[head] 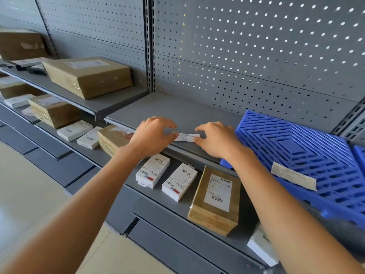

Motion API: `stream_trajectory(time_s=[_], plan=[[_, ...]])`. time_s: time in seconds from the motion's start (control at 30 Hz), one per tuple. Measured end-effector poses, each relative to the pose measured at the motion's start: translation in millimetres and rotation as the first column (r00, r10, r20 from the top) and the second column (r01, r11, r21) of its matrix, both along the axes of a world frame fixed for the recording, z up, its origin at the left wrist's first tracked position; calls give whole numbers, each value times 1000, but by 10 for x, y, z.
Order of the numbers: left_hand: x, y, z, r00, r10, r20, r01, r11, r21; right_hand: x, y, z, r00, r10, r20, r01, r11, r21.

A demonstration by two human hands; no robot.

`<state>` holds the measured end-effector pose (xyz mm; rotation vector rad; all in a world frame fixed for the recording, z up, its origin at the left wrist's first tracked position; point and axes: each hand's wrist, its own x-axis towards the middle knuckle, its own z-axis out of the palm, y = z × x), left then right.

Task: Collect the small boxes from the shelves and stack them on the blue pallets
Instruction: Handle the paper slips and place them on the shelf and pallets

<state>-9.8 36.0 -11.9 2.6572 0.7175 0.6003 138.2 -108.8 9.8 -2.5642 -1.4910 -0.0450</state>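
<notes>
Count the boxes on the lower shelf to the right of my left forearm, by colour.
White boxes: 3, the last partly hidden by the right forearm
Brown box: 1
Total: 4

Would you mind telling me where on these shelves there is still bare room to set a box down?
The upper shelf is bare from the upright post to the blue pallet, behind both hands and the paper slip. The pallet top is free except one label. The lower shelf is crowded: white boxes and a brown box sit close together.
</notes>
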Motion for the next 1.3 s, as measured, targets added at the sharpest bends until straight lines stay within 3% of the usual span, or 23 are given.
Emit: stream_trajectory(time_s=[0.27,0.53,0.77,1.3], plan=[[104,295,-194,992,-84,-98,92,992,84,11,146,-129,1000,-11,10,11,999,-45],[121,372,-244,987,-162,-5,162,985,57,0,148,-103,999,-28,-21,27,999,-37],[100,329,-242,979,-152,135,150,988,21,-39,105,-82,998,-50,-35,54,991,120],[45,278,-167,968,-122,220,156,977,-144,-12,31,-136,984,-58,-171,116,929,351]])
